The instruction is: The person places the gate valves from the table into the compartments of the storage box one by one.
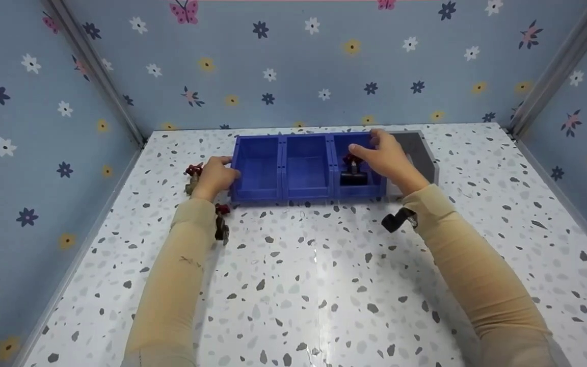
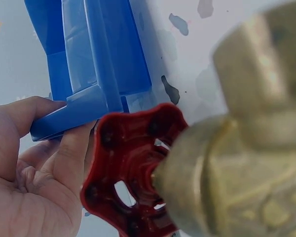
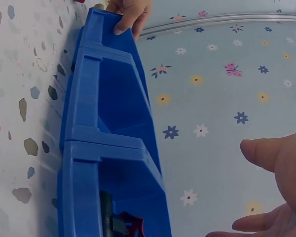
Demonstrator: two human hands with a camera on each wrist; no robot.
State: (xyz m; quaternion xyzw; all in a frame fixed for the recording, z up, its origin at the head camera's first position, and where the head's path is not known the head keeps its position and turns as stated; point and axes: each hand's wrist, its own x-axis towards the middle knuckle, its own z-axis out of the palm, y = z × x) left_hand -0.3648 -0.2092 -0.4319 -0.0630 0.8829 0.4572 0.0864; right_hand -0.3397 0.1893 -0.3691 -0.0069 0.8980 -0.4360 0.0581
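Note:
Three blue bins stand joined in a row. My left hand [image 1: 217, 176] grips the end wall of the left bin [image 1: 257, 193], thumb on one side and fingers on the other in the left wrist view. Over the right bin [image 1: 359, 191] is my right hand [image 1: 388, 155], its fingers extended and holding nothing in the right wrist view. In that bin lies a dark valve [image 1: 353, 178] with a red handwheel. A brass valve [image 1: 191, 182], also with a red handwheel, is beside my left hand; a valve's red handwheel [image 2: 130, 173] looms large in the left wrist view.
A grey bin [image 1: 428, 153] adjoins the row on the right, partly hidden by my right hand. Another red handwheel [image 1: 222, 209] shows beside my left wrist. A black curved piece [image 1: 395, 220] sticks out by my right cuff. Flower-patterned walls [image 1: 293, 66] enclose the speckled table [image 1: 298, 285].

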